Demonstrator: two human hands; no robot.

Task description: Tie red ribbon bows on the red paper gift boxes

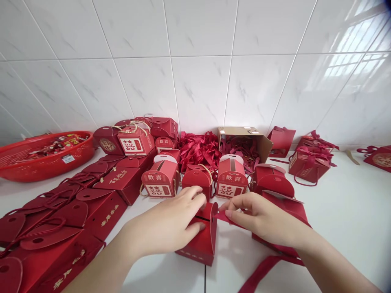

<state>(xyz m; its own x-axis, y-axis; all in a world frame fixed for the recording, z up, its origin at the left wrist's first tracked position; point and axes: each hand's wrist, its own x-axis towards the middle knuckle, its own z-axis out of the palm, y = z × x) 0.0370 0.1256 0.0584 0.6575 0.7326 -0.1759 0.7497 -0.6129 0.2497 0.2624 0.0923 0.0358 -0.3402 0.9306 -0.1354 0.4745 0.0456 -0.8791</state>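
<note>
My left hand (171, 219) grips a small red gift box (208, 238) from its left side, fingers and thumb curled over the top. The box stands on the white table, and a rounded flap with a hole rises on its right side. Between thumb and fingertips, my right hand (259, 217) pinches a dark red ribbon (262, 270). The ribbon's pointed tip lies right at the flap's hole; I cannot tell whether it enters. Beneath the right hand, the rest of the ribbon trails across the table toward me. Part of the box top is hidden by my left hand.
Rows of red boxes (105, 211) fill the left. A red plastic basket (45, 165) holds wrapped sweets. Behind my hands lie a heap of ribbons (198, 150) and an open carton (264, 148). Another red box (288, 205) sits under my right wrist. A tiled wall (198, 89) bounds the back.
</note>
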